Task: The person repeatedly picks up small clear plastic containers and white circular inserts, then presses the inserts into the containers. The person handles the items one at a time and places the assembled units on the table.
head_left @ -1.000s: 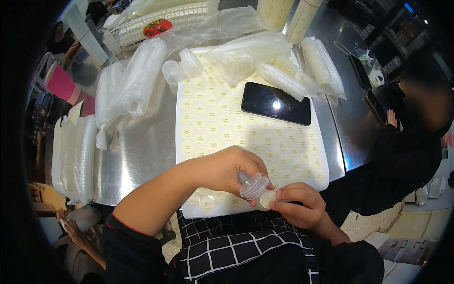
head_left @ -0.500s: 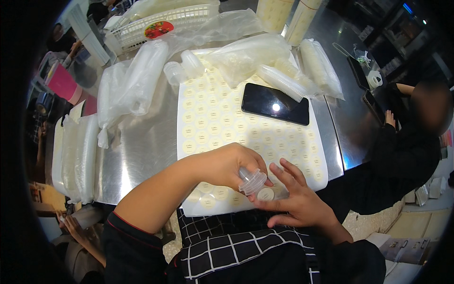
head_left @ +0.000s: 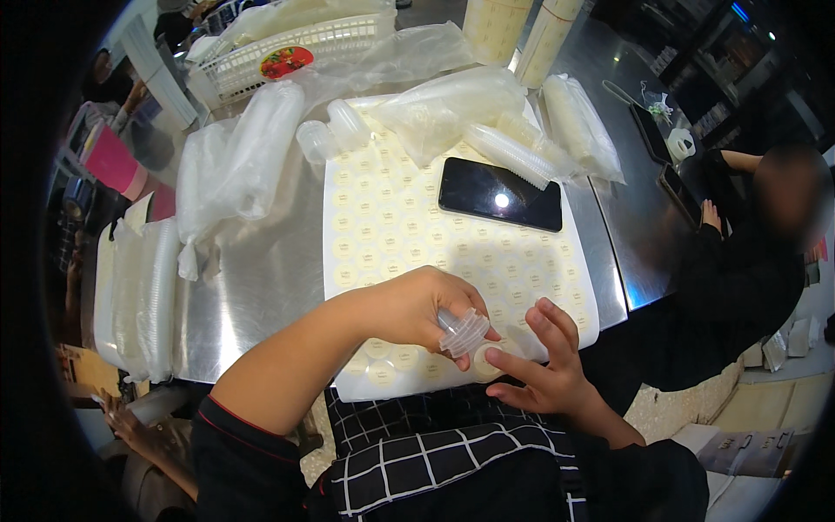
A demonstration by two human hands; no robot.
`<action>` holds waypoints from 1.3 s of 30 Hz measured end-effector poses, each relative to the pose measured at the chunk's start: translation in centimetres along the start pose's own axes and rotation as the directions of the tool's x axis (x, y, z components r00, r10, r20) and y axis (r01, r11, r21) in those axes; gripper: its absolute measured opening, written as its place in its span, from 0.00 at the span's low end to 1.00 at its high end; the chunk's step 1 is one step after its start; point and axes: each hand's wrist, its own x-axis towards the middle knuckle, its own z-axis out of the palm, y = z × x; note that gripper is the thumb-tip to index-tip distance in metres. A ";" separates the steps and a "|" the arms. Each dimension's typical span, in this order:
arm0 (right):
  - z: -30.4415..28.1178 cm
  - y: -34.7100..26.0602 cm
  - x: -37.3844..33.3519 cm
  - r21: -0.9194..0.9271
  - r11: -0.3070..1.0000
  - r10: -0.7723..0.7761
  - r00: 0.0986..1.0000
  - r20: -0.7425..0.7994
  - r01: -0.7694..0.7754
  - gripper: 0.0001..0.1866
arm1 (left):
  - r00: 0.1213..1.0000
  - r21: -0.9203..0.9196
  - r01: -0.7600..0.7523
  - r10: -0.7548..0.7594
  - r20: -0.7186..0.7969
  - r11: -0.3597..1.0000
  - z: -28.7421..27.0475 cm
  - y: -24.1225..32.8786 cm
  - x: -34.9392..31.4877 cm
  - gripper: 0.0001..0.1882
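My left hand [head_left: 435, 309] is closed around a few nested clear plastic cups [head_left: 464, 332], held tilted above the front of a large sticker sheet [head_left: 391, 252]. Close by the cups' rims is a pale round sticker [head_left: 489, 362]; I cannot tell whether it is stuck to a cup. My right hand [head_left: 552, 370] has its fingers spread, and the index fingertip meets the sticker's edge. Rows of cream round labels cover the sheet. A black phone [head_left: 500, 196] lies on it beyond my hands.
Loose clear cups [head_left: 335, 130] and a cup stack [head_left: 511, 152] lie at the sheet's far side. Bagged cups [head_left: 243, 157] rest left on the steel table [head_left: 239, 296], beneath a white basket [head_left: 296, 56]. Label rolls [head_left: 548, 39] stand behind. Another person sits at right.
My right hand's index fingertip has come onto the sticker's edge, and its other fingers have lifted and shifted right. My left hand still holds the cups in nearly the same place.
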 end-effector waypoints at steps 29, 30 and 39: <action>2.2 -0.5 -1.1 0.135 0.978 0.162 0.987 -0.024 -0.157 0.11 | 0.992 -0.160 0.039 -0.057 -0.109 0.986 -1.4 -0.1 -0.5 0.21; 2.4 -0.6 -1.2 0.127 0.979 0.164 0.986 -0.044 -0.157 0.10 | 0.992 -0.163 0.043 -0.061 -0.107 0.986 -1.4 -0.2 -0.4 0.21; 1.3 -0.8 -0.2 0.185 0.955 0.233 0.972 0.018 -0.232 0.11 | 0.994 -0.133 0.055 -0.067 -0.089 0.990 -1.4 -0.1 -0.5 0.22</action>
